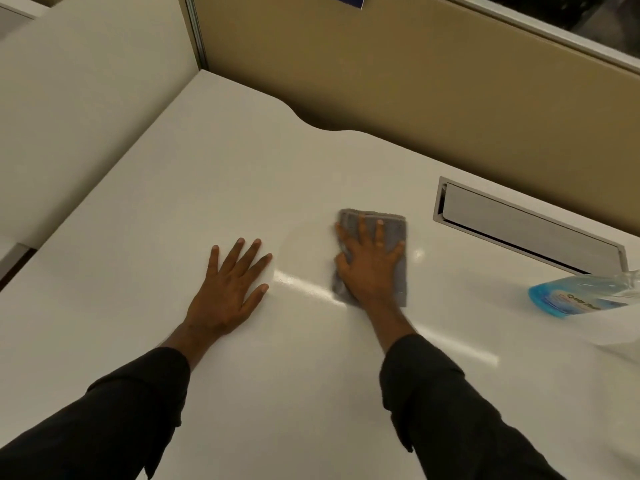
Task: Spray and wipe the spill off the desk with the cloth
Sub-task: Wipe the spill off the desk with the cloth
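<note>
A folded grey cloth (393, 226) lies flat on the white desk (242, 174), a little right of centre. My right hand (369, 265) presses down on it with fingers spread, covering its lower left part. My left hand (232, 285) rests flat on the bare desk to the left of the cloth, fingers apart and holding nothing. A faint wet sheen shows on the desk between the two hands. A spray bottle (585, 294) of blue liquid lies at the right edge of the view, partly cut off.
A metal cable flap (526, 226) is set into the desk behind and right of the cloth. Tan partition panels (415, 81) wall the desk at the back and left. The desk's back edge curves inward near the centre.
</note>
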The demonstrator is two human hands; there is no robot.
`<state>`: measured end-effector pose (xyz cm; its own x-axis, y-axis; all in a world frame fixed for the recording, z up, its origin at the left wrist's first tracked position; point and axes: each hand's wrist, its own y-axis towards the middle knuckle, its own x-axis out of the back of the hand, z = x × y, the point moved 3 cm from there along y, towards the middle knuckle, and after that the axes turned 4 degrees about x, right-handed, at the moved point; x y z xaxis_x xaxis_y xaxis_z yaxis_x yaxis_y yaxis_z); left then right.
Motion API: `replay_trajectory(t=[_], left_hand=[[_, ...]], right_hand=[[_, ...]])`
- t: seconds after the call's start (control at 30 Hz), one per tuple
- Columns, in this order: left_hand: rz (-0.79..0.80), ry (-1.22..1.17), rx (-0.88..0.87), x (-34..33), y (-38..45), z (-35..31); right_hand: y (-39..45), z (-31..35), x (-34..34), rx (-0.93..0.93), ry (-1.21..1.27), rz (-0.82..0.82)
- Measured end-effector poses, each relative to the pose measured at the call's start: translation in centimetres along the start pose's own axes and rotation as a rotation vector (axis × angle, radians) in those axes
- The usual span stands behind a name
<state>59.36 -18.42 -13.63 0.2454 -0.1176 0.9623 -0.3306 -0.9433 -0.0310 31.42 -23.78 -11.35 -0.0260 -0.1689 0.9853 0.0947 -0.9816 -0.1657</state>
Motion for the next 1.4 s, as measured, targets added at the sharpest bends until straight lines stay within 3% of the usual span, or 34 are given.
replay_trajectory(t=[0.17,0.4,0.53,0.7,0.83,0.97,1.17,1.27,1.4], left_hand=[[-0.004,-0.010,0.009,0.0,0.0,0.2],[-0.009,-0.005,0.005,-0.1,0.1,0.3],[-0.024,-0.009,0.005,-0.1,0.0,0.2],[-0.022,-0.005,0.001,-0.6,0.1,0.5],[-0.022,-0.004,0.000,-0.8,0.1,0.5],[-0.031,-0.005,-0.001,-0.7,0.1,0.4],[-0.038,-0.012,-0.006,-0.6,0.1,0.4],[-0.033,-0.008,-0.006,-0.8,0.2,0.6],[-0.030,0.007,-0.004,-0.7,0.1,0.6]], right_hand=[[-4.1,7.7,-1.4,0.328,0.059,-0.004],[-16.0,5.2,-4.7,0.530,0.078,-0.004],[-19.6,-1.1,-4.1,0.425,0.139,-0.025],[-17.3,-10.1,-1.4,0.041,0.066,-0.010],[-12.2,-11.6,-0.8,-0.197,0.025,0.014],[-9.3,-6.7,-0.7,-0.119,0.027,0.027],[-14.4,1.5,-2.7,0.241,0.103,0.008],[-19.2,0.4,-4.2,0.310,0.108,-0.003],[-21.4,-6.8,-3.1,0.147,0.134,-0.005]])
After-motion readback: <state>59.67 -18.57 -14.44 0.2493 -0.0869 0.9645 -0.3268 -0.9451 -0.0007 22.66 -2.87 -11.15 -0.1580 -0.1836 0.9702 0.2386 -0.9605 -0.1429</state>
